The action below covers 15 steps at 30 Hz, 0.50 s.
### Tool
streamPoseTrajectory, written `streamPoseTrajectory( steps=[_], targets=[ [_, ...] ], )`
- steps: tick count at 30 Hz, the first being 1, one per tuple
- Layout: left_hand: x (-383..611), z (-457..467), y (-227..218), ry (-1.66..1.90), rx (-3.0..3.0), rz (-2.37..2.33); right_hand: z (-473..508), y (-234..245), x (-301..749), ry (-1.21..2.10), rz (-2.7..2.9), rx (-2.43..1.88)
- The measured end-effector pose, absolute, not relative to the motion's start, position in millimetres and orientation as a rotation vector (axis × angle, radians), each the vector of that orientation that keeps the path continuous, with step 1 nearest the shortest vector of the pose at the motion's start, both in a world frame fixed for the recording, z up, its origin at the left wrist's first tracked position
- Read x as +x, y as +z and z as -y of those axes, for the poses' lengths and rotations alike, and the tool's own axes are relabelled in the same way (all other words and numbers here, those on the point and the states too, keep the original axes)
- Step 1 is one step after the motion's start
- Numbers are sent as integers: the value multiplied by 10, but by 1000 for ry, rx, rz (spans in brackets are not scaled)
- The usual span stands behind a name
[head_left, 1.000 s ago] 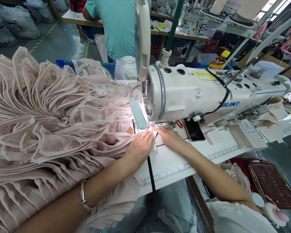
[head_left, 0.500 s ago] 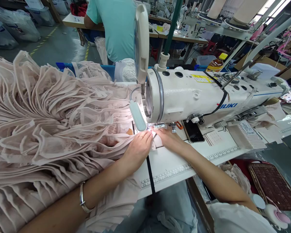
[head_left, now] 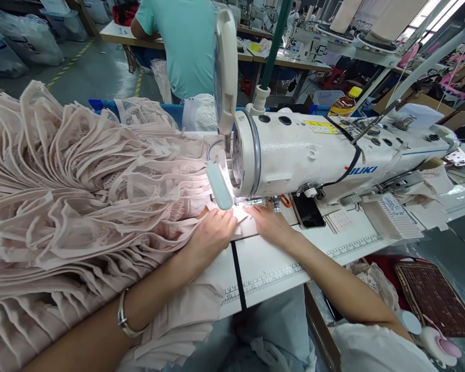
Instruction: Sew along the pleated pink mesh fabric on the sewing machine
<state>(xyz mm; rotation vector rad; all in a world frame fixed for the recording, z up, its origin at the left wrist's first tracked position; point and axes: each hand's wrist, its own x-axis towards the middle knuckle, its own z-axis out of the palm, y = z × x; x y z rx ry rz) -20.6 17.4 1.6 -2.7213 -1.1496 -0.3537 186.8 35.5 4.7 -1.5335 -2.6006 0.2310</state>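
Observation:
My left hand [head_left: 211,233] lies flat, fingers together, pressing pale pink fabric [head_left: 238,219] onto the bed of the white sewing machine [head_left: 313,150], just left of the needle. My right hand [head_left: 266,221] rests flat on the same small piece, right of the needle under the machine head. The lit needle area [head_left: 240,205] sits between my fingertips. A big heap of pleated pale pink mesh pieces [head_left: 73,186] covers the table to my left, under my left forearm.
A small lamp [head_left: 219,186] hangs beside the needle. A dark phone [head_left: 308,211] lies on the white table [head_left: 279,263] under the machine arm. A person in a teal shirt [head_left: 188,41] stands at the far table. A brown mat [head_left: 434,294] lies on the floor right.
Both hands have slid the fabric a little forward and left toward the needle; my left hand now sits further left on the heap's edge.

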Motion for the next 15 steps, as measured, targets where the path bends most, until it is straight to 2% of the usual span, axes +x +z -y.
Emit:
streamPoseTrajectory(
  steps=[7,15],
  targets=[
    [-385,-302,8,-579,-2803,1212,-302,-21,1959,264,2598,-1349],
    [-337,-253,63,-383,-2805,1079,-284,-71,1941,85,2567,-1351]
  ],
)
